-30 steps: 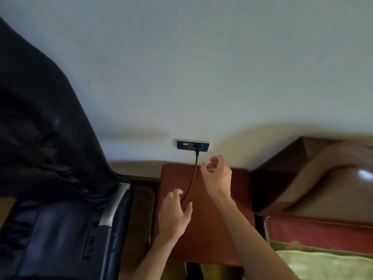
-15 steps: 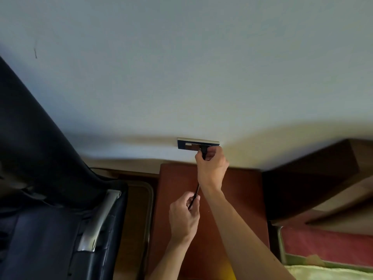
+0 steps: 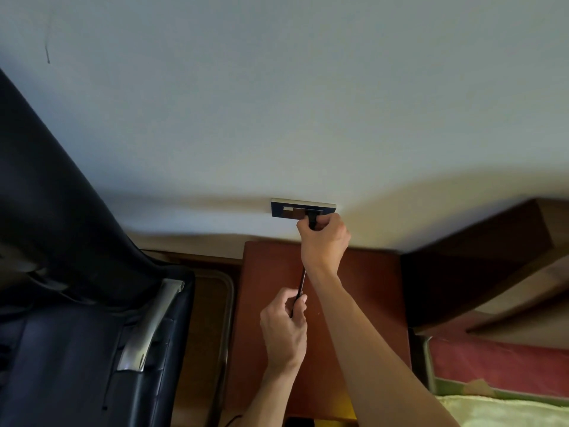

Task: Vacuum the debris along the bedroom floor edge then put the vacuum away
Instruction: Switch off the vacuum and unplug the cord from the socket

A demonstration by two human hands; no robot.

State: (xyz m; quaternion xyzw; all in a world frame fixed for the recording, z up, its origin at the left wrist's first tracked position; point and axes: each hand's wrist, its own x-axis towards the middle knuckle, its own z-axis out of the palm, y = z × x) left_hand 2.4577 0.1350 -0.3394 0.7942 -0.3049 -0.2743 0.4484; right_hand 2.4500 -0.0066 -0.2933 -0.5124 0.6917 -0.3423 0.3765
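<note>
Two hands are working a thin, limp black cord [image 3: 301,283]: the right hand [image 3: 323,241] is pinching its stiff plug [image 3: 312,222] at the far wall socket [image 3: 303,208], the left hand [image 3: 284,329] clenching the cord nearer.

This is a bedroom in a home. A plain pale wall [image 3: 277,103] fills the upper half, with a dark socket plate [image 3: 286,208] set low at about 12 o'clock. Below it stands a reddish-brown wooden bedside table [image 3: 369,288]. At 4 o'clock lie a bed's red mattress edge [image 3: 498,365] and pale yellow bedding [image 3: 508,414], with a dark wooden headboard [image 3: 477,257] at 3 o'clock. A black padded chair [image 3: 61,303] takes up 9 o'clock.
</note>
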